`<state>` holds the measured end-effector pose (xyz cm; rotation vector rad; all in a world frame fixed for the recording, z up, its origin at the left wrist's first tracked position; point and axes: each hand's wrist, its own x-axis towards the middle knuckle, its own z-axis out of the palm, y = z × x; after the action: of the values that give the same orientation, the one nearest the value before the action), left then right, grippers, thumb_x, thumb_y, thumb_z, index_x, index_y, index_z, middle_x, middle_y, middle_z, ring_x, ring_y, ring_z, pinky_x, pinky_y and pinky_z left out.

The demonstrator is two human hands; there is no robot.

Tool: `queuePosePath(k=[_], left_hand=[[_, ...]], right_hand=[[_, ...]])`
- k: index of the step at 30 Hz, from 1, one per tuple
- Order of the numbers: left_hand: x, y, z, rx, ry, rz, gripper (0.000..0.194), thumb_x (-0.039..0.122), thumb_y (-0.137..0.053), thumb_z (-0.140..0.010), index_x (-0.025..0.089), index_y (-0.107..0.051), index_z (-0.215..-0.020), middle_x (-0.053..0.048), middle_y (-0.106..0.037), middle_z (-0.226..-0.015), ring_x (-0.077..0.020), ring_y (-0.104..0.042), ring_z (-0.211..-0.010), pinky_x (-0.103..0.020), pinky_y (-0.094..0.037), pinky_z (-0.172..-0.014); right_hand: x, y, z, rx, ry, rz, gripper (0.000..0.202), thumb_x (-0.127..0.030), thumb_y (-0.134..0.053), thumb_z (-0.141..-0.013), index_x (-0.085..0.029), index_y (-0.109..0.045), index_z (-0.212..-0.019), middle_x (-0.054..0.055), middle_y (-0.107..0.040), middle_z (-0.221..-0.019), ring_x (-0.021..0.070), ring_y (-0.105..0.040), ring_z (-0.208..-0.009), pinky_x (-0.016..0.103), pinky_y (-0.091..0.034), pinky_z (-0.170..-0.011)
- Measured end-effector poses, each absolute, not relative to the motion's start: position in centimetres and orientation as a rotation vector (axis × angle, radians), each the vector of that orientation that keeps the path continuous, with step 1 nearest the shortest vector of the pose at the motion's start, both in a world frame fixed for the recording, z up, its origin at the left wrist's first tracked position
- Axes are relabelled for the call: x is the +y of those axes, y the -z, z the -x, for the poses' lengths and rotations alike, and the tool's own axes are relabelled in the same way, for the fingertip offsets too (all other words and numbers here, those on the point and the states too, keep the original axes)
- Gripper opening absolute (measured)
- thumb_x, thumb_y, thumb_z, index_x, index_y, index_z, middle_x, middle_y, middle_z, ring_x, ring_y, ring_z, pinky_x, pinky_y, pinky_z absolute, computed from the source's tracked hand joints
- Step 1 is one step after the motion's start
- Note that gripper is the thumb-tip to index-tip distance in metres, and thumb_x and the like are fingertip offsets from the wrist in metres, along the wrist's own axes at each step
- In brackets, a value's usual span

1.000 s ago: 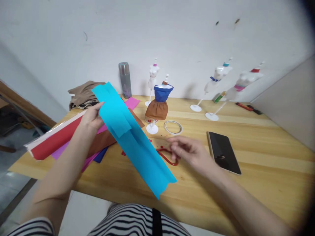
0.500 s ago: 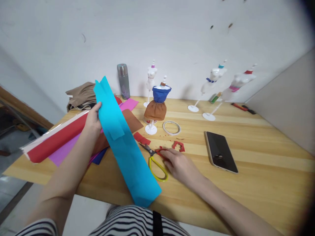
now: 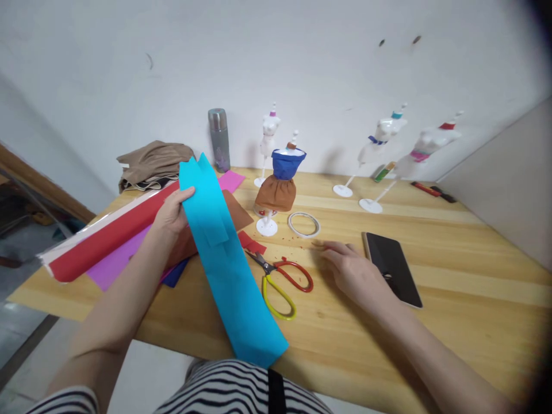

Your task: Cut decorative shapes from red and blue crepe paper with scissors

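Note:
My left hand [image 3: 175,213] grips the upper end of a long turquoise strip [image 3: 235,287] of cloth or paper; its top edge is notched and a shorter piece lies on it. The strip's lower end hangs down near my lap. My right hand [image 3: 351,270] is low over the table, left of the phone, its fingers curled together and pointing left; what lies under them is hidden. Between the hands, scissors [image 3: 269,268] with one red and one yellow handle lie with blades partly apart. Red scraps [image 3: 252,242] lie beyond the blades.
A small dress form [image 3: 278,192] in blue top and brown skirt stands beyond a white tape ring [image 3: 304,225]. Other dress forms [image 3: 379,138] stand behind. A phone [image 3: 392,267] lies at right. Red rolled material [image 3: 112,236], brown cloth [image 3: 155,161] and a flask [image 3: 219,141] are left.
My right hand has left the scissors' red handle and moved right. The red scrap with a hole is out of sight. My left hand and the turquoise strip have shifted slightly right and down.

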<state>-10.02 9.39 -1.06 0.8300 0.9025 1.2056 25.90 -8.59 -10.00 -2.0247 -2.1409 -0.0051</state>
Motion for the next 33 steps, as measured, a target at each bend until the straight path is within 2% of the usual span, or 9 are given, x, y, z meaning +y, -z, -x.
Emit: queuePosePath(k=[2, 4, 7, 14, 18, 22, 28, 31, 33], left_hand=[[9.2, 0.9, 9.8, 0.941, -1.255, -0.792, 0.041, 0.015, -0.069, -0.087, 0.011, -0.072, -0.128, -0.014, -0.083, -0.112, -0.0356, -0.075, -0.120, -0.052, -0.059, -0.111], [9.0, 0.7, 9.6, 0.998, -1.258, -0.724, 0.042, 0.019, -0.068, -0.091, 0.012, -0.070, -0.132, -0.014, -0.083, -0.111, -0.0346, -0.077, -0.117, -0.051, -0.060, -0.110], [8.7, 0.5, 9.2, 1.039, -1.232, -0.631, 0.045, 0.027, -0.067, -0.095, 0.012, -0.068, -0.137, -0.016, -0.083, -0.109, -0.0352, -0.078, -0.115, -0.051, -0.061, -0.109], [7.8, 1.3, 9.1, 0.961, -1.098, -0.704, 0.051, 0.042, -0.068, -0.094, 0.015, -0.069, -0.138, -0.015, -0.083, -0.113, -0.0390, -0.076, -0.118, -0.055, -0.060, -0.109], [8.0, 2.2, 9.4, 0.858, -1.019, -0.852, 0.056, 0.028, -0.076, -0.085, 0.015, -0.069, -0.139, -0.017, -0.082, -0.116, -0.0404, -0.076, -0.115, -0.058, -0.058, -0.110], [8.7, 3.0, 9.7, 0.791, -1.049, -0.947, 0.070, 0.012, -0.078, -0.077, 0.013, -0.064, -0.145, -0.017, -0.080, -0.123, -0.0399, -0.074, -0.121, -0.057, -0.056, -0.113], [9.5, 3.9, 10.2, 0.774, -1.076, -0.901, 0.077, 0.012, -0.078, -0.080, 0.020, -0.057, -0.154, -0.015, -0.080, -0.127, -0.0384, -0.072, -0.128, -0.055, -0.058, -0.111], [9.6, 4.2, 10.2, 0.768, -1.095, -0.875, 0.077, 0.011, -0.076, -0.082, 0.018, -0.054, -0.155, -0.016, -0.079, -0.129, -0.0367, -0.073, -0.127, -0.054, -0.058, -0.112], [9.6, 4.2, 10.1, 0.763, -1.117, -0.870, 0.075, 0.009, -0.075, -0.082, 0.016, -0.055, -0.154, -0.017, -0.079, -0.128, -0.0366, -0.072, -0.128, -0.053, -0.057, -0.113]], right_hand=[[-9.5, 9.7, -24.3, -2.064, 0.022, 1.907, 0.043, -0.001, -0.049, -0.091, -0.017, -0.080, -0.116, 0.018, -0.077, -0.130, 0.0343, -0.073, -0.109, 0.047, -0.063, -0.089], [-10.3, 9.4, -21.8, -2.116, -0.188, 1.705, 0.041, -0.009, -0.051, -0.097, -0.020, -0.076, -0.127, 0.015, -0.078, -0.122, 0.0291, -0.074, -0.105, 0.043, -0.064, -0.090], [-10.8, 9.3, -18.2, -2.262, -0.315, 1.690, 0.042, -0.015, -0.060, -0.094, -0.019, -0.072, -0.134, 0.016, -0.076, -0.121, 0.0308, -0.074, -0.106, 0.042, -0.062, -0.092], [-9.6, 8.0, -16.4, -2.346, -0.408, 1.880, 0.074, -0.019, -0.068, -0.087, -0.021, -0.051, -0.159, 0.020, -0.069, -0.130, 0.0344, -0.073, -0.107, 0.040, -0.055, -0.087], [-9.3, 7.3, -16.6, -2.346, -0.486, 1.908, 0.065, -0.015, -0.068, -0.083, -0.016, -0.060, -0.147, 0.020, -0.073, -0.123, 0.0342, -0.074, -0.106, 0.038, -0.053, -0.087], [-9.0, 7.0, -17.5, -2.288, -0.536, 1.874, 0.052, -0.010, -0.061, -0.083, -0.013, -0.065, -0.135, 0.017, -0.079, -0.109, 0.0301, -0.076, -0.093, 0.033, -0.051, -0.074], [-8.8, 6.0, -20.8, -2.119, -0.640, 1.781, 0.050, -0.015, -0.065, -0.082, -0.021, -0.070, -0.131, 0.007, -0.082, -0.088, 0.0234, -0.074, -0.072, 0.029, -0.049, -0.063], [-9.0, 5.7, -22.6, -2.037, -0.749, 1.683, 0.044, -0.026, -0.066, -0.085, -0.021, -0.072, -0.128, 0.007, -0.080, -0.087, 0.0225, -0.072, -0.068, 0.030, -0.053, -0.061], [-9.0, 5.6, -23.6, -1.988, -0.866, 1.594, 0.039, -0.031, -0.066, -0.085, -0.020, -0.073, -0.122, 0.010, -0.079, -0.093, 0.0241, -0.073, -0.074, 0.033, -0.057, -0.065]])
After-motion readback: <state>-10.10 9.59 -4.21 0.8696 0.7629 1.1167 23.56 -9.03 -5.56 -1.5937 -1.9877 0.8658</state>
